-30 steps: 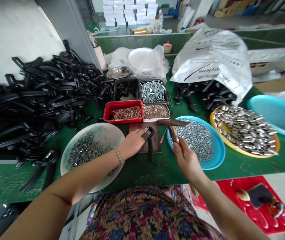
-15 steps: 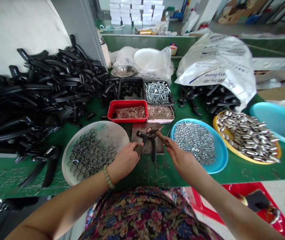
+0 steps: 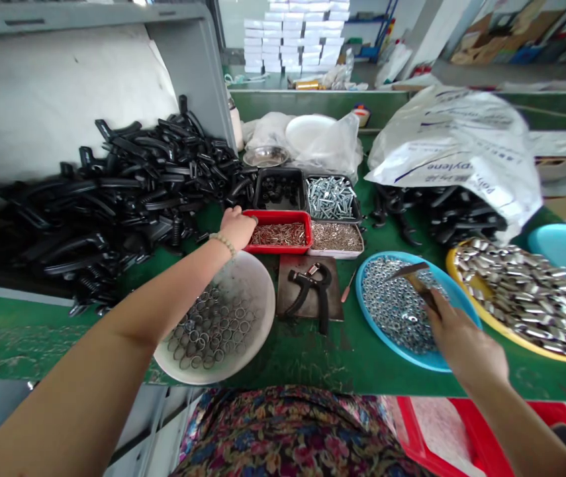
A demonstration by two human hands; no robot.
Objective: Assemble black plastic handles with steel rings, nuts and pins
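Observation:
My right hand [image 3: 454, 331] is closed round the wooden handle of a hammer [image 3: 414, 278], whose head hangs above the blue bowl of small metal nuts [image 3: 386, 318]. At the left end of the red tray of thin pins [image 3: 280, 233], my left hand [image 3: 237, 227] has its fingers bent; what they hold, if anything, is hidden. A black hand grip [image 3: 321, 291] with two splayed handles lies on the metal plate [image 3: 287, 265], touched by neither hand. Beside the plate is a small pink-handled tool [image 3: 346, 293].
A white bowl of metal rings [image 3: 260, 318] is under my left forearm. Black handles [image 3: 163, 172] are heaped at the left. Behind stand a tray of screws [image 3: 331, 197] and a black tray [image 3: 280, 189]. A yellow bowl of metal sleeves [image 3: 525, 285] and a plastic bag [image 3: 456, 139] are at the right.
My left hand has left the black hand grip and moved up and left to the red tray. My right hand has carried the hammer right, over the blue bowl. The view has shifted left.

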